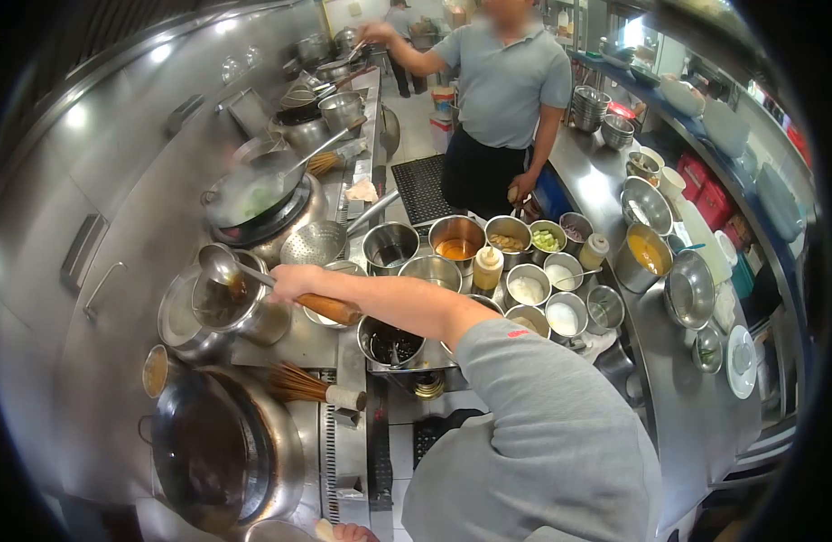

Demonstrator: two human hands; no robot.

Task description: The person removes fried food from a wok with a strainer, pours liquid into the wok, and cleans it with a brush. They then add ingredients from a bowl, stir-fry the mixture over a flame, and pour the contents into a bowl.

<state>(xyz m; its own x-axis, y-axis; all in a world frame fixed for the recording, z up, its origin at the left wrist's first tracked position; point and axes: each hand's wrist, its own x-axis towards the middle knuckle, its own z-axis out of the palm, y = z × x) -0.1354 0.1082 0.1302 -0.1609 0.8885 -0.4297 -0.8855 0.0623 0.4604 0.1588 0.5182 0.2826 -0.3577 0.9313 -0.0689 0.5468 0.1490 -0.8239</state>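
My right hand point(294, 284) is closed around a ladle point(255, 275) with a wooden grip. Its metal bowl is tilted over a steel pot point(244, 312) at the left, and some brown liquid shows at the bowl. At the bottom edge, only part of my left hand point(351, 533) shows, its fingers curled beside a pale object that I cannot make out. A metal rim point(280, 531) lies just left of it. Between my hands stand a dark wok point(208, 452) on its burner and a bamboo brush point(312, 387).
Several steel pots of sauces and ingredients, such as the orange liquid one point(457, 247), crowd under and beyond my right arm. A perforated strainer point(315, 244) lies near a steaming wok point(258, 194). A co-worker point(506, 90) stands across the aisle. Bowls line the right counter point(605, 185).
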